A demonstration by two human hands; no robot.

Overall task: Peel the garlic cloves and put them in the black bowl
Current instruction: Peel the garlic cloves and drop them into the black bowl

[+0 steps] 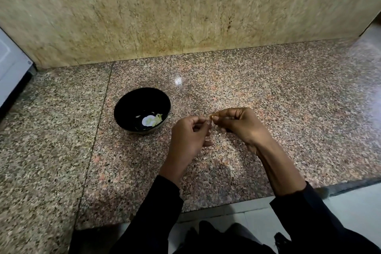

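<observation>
Above the granite counter, near its front edge, my left hand and right hand met fingertip to fingertip, both pinching 1 small garlic clove, just right of the black bowl holding pale peeled pieces.

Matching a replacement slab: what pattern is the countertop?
Speckled granite, pink, grey and black flecks, on the countertop; seen in the head view.
</observation>
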